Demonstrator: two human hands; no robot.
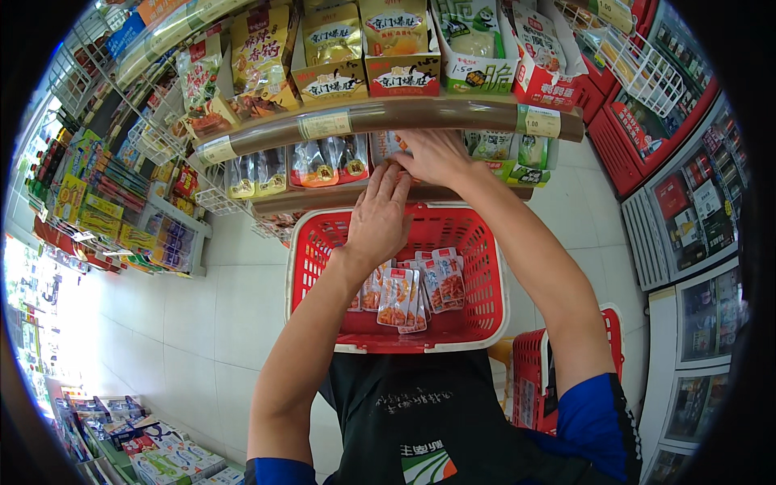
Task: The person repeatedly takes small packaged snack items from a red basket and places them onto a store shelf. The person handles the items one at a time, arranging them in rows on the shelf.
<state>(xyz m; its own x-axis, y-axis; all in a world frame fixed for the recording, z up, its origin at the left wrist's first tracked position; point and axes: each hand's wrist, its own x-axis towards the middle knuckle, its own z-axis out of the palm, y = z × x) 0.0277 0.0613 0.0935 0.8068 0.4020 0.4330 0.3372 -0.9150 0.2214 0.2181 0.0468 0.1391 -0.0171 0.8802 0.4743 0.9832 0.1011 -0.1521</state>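
Both my hands reach to a box of snack packets (388, 144) on the lower shelf. My left hand (381, 212) lies back up at the box's front, fingers pointing away from me. My right hand (438, 156) reaches into the box under the upper shelf's brown edge, its fingertips hidden. Whether either hand grips a packet or the box is not clear. Below my hands stands a red plastic shopping basket (418, 345) with a white rim, against my dark apron. Several small snack packets (397, 297) lie in it in a loose pile.
Boxes of bagged snacks (397, 76) fill the upper shelf, behind a brown price rail (412, 114). Vacuum-packed snacks (321, 162) stand left of my hands. A second red basket (527, 382) is at my right. Wire racks (642, 73) and glass-fronted cabinets (706, 315) line the right side.
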